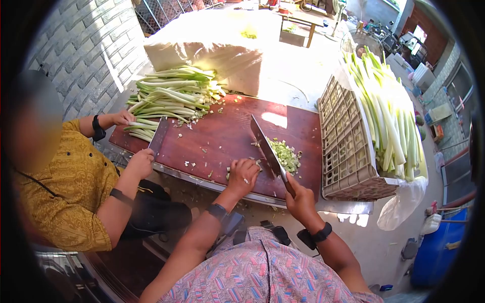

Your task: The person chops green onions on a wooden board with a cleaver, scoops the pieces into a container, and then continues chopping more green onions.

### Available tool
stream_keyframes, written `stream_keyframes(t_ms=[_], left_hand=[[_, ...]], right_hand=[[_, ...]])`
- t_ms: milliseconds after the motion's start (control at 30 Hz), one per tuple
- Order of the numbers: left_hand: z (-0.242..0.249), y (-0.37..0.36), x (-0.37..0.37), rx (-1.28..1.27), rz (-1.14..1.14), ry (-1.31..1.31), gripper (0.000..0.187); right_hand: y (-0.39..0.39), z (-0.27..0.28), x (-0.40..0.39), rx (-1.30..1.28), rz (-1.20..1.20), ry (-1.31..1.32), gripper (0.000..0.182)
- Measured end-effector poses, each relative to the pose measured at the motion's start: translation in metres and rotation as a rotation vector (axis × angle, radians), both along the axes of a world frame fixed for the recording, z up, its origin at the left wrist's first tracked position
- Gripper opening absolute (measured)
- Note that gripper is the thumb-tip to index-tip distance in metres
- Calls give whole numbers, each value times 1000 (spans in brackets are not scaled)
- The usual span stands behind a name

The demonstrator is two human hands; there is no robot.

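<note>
My right hand [302, 201] grips the handle of a cleaver [266, 145], its broad blade tilted across the red-brown board [222, 136]. Just right of the blade lies a heap of chopped green onion [286, 155]. My left hand [243, 177] rests at the board's near edge, left of the blade, with fingers bent and close together. Small pale green bits show beside its fingers; what lies under them is hidden.
To the left a co-worker in a yellow shirt [76, 187] holds another cleaver [158, 135] by a pile of green onions [172, 93]. A plastic crate [348, 141] at the right bears long green onions [386, 116]. A cloth-covered stack [207, 55] stands behind the board.
</note>
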State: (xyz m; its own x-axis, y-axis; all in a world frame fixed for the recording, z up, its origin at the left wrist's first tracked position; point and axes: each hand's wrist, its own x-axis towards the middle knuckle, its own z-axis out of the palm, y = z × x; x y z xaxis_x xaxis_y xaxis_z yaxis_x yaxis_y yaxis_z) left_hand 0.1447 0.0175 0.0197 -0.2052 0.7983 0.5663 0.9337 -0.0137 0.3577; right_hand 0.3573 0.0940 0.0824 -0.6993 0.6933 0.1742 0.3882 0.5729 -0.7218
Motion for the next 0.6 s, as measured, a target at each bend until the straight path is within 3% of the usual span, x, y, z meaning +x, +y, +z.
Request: stream_keyframes(t_ms=[267, 500, 600], left_hand=[[-9, 1, -1, 20, -3, -106, 12], [-9, 0, -2, -20, 22, -108, 9], [-8, -1, 1, -59, 31, -123, 10]], right_hand=[[-22, 27, 26, 85, 104, -171, 59], [-16, 19, -5, 183, 127, -316, 58], [-8, 5, -18, 130, 107, -224, 58]])
